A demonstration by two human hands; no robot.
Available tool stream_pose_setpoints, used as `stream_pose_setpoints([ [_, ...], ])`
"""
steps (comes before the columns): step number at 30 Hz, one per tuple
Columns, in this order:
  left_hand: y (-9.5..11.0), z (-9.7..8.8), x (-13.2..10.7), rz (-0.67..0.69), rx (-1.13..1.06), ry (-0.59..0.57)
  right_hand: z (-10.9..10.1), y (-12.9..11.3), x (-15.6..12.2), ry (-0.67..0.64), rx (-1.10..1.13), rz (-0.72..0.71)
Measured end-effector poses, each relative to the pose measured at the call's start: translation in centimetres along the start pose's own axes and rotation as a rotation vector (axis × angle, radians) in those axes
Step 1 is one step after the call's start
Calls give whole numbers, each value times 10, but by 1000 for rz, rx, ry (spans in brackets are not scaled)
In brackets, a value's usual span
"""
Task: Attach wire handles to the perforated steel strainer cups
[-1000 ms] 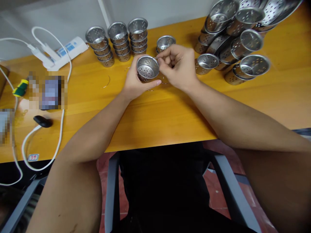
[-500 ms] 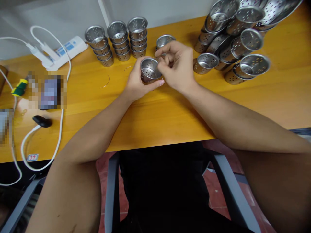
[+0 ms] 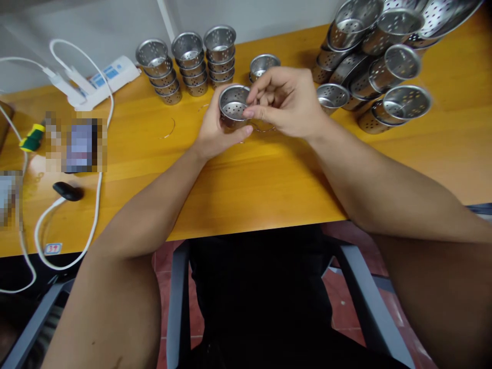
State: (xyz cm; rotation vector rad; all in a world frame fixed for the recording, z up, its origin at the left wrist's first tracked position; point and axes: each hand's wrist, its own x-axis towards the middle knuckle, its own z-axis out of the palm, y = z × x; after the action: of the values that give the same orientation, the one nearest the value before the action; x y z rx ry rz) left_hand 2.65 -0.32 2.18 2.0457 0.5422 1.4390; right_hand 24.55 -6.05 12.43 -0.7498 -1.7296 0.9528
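My left hand (image 3: 215, 130) is wrapped round a small perforated steel cup (image 3: 232, 105), holding it just above the orange table (image 3: 249, 179) with its mouth tilted toward me. My right hand (image 3: 286, 100) is at the cup's right rim, fingers curled in a pinch on a thin wire loop (image 3: 263, 128) that hangs below the cup. Behind the hands, a single steel cup (image 3: 262, 65) stands on the table.
Three stacks of the same cups (image 3: 190, 61) stand at the back. A jumbled pile of cups (image 3: 376, 51) lies at the right. A loose wire ring (image 3: 169, 130), a white power strip (image 3: 102, 82) with cables and a black object (image 3: 67, 191) lie to the left.
The cup has been tipped more upright and lifted slightly. My right hand has shifted up over its right rim, still pinching the wire.
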Motion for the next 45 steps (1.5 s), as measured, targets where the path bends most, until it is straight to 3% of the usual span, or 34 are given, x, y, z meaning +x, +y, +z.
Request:
stream_pose_setpoints([
  [3, 2, 6, 4, -49, 95, 34, 3, -1, -1, 42, -6, -27],
  [6, -9, 7, 6, -88, 181, 9, 7, -1, -1, 56, -13, -9],
  [14, -33, 1, 4, -51, 103, -2, 8, -2, 0, 44, -44, 81],
  [28, -15, 1, 6, -74, 104, -12, 4, -2, 1, 17, -12, 113],
  [37, -23, 2, 0, -74, 133, -29, 8, 5, -2, 62, -60, -16],
  [41, -34, -1, 0, -39, 118, 26, 2, 7, -5, 110, -227, -87],
  [45, -38, -3, 3, -49, 123, 66, -5, 9, -6, 70, -381, -220],
])
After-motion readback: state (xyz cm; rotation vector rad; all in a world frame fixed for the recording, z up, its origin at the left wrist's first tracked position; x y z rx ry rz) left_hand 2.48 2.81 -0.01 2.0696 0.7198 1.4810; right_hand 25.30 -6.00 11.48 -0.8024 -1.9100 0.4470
